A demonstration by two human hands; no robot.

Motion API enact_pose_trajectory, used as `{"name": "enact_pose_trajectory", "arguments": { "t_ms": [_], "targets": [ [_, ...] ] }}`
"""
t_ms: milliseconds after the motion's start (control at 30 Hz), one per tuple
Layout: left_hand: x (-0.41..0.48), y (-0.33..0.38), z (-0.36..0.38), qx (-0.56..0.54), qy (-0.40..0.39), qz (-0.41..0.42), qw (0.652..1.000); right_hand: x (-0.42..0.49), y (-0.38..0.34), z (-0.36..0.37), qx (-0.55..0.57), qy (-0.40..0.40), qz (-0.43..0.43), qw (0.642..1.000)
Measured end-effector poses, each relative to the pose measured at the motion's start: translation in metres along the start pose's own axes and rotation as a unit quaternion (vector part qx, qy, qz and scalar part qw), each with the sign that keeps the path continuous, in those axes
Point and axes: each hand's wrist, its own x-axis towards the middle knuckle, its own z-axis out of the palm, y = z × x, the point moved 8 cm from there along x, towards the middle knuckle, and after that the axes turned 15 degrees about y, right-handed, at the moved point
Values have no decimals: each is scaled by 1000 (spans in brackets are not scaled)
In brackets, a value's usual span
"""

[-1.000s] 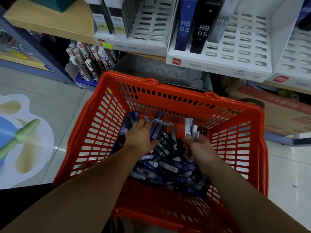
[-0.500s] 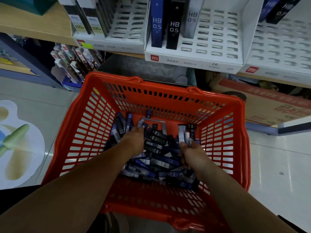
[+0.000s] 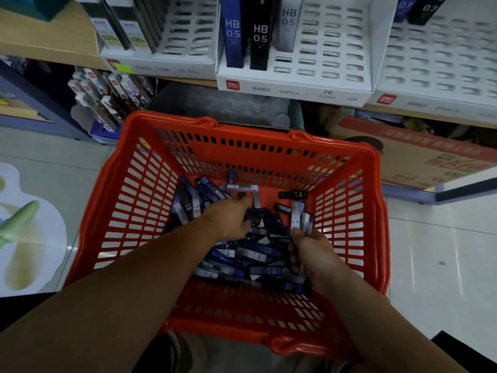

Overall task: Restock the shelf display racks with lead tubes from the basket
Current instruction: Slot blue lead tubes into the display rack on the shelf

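- Nearest, inside the basket (image 3: pixel 228 305) by its right wall, the right hand (image 3: pixel 309 247) pinched a small bunch of lead tubes (image 3: pixel 297 216) upright between thumb and curled fingers, as it had half a second before.
- The left hand (image 3: pixel 230 219) lay over the loose pile of tubes (image 3: pixel 258 255) at the basket's middle, fingertips sunk among them; whether they gripped any could not be told. It had slid slightly toward the basket's right wall.
- Beyond the basket's far rim stood a white display rack (image 3: pixel 295 86) with three HB 0.5 tubes (image 3: pixel 259 36) upright in it.

orange slotted basket (image 3: pixel 129 189), blue-black lead tubes (image 3: pixel 258 251)
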Motion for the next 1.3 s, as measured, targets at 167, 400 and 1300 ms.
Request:
{"name": "enact_pose_trajectory", "arguments": {
  "t_ms": [167,400,1300],
  "targets": [
    [4,-6,22,60,-26,-4,998,-1,5,-6,21,22,19,999],
    [22,-13,14,92,-48,-28,994,-1,7,4,57,-17,50,997],
    [-41,-29,-21,-291,-59,-238,925,-43,-35,15,-56,-60,-49,995]
  ]
}}
